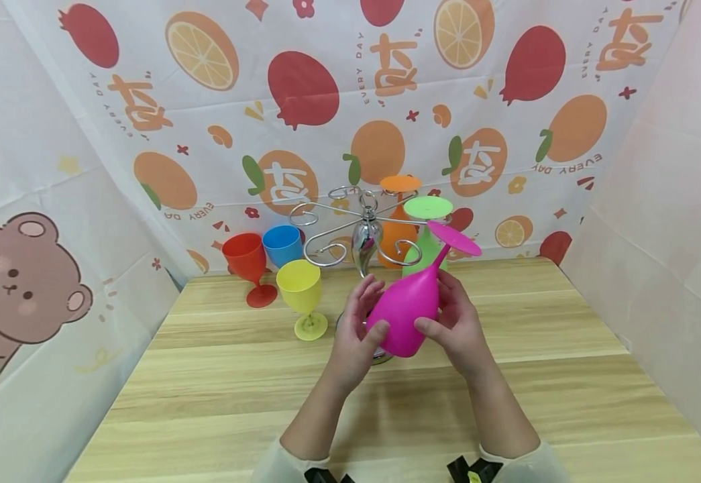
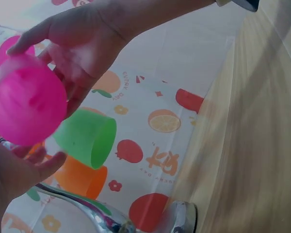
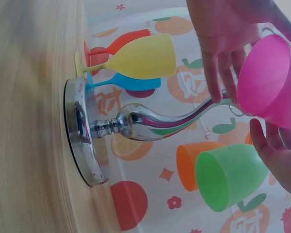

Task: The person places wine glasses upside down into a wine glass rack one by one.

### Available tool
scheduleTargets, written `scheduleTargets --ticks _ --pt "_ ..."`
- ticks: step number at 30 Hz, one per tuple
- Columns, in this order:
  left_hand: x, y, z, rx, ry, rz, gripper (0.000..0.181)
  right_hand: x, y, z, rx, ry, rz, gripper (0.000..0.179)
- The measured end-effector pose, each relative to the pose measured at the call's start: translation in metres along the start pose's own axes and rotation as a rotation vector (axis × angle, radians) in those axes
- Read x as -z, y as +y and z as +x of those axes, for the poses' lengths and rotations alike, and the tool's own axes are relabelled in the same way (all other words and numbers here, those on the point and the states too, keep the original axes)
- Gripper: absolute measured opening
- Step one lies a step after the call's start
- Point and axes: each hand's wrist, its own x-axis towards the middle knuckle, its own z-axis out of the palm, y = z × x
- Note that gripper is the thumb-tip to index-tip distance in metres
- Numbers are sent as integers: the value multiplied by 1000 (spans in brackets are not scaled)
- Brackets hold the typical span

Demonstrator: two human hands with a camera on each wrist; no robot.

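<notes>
A pink plastic goblet (image 1: 407, 308) is held upside down and tilted, its foot up to the right beside the arms of a chrome goblet rack (image 1: 367, 235). My right hand (image 1: 460, 329) grips the bowl from the right, thumb in front and fingers behind. On the bowl's left side my left hand (image 1: 353, 339) lies with loosely extended fingers; its thumb tip is at the bowl's edge, and the left wrist view shows this hand (image 2: 19, 170) spread beside the bowl. A green goblet (image 1: 427, 208) and an orange goblet (image 1: 398, 231) hang upside down on the rack's right.
Left of the rack, a red goblet (image 1: 245, 258), a blue goblet (image 1: 282, 245) and a yellow goblet (image 1: 300, 285) stand upright on the wooden table (image 1: 217, 396). The rack's round base (image 3: 80, 131) rests on the table. A fruit-printed cloth (image 1: 338, 147) hangs behind.
</notes>
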Motion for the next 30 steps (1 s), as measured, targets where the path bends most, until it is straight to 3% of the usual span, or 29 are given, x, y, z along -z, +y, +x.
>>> scheduleTargets --ticks 6,10,18,30 --pt "-7 3 -6 -114 18 277 82 -3 2 2 -11 70 -114 74" --pt "-10 4 -9 -143 22 372 86 -4 3 2 -12 97 -174 73" --pt "-11 2 -6 -146 49 354 81 -4 4 2 -23 89 -224 74" --pt "-8 1 -3 -95 52 251 77 -2 5 3 31 22 -154 76"
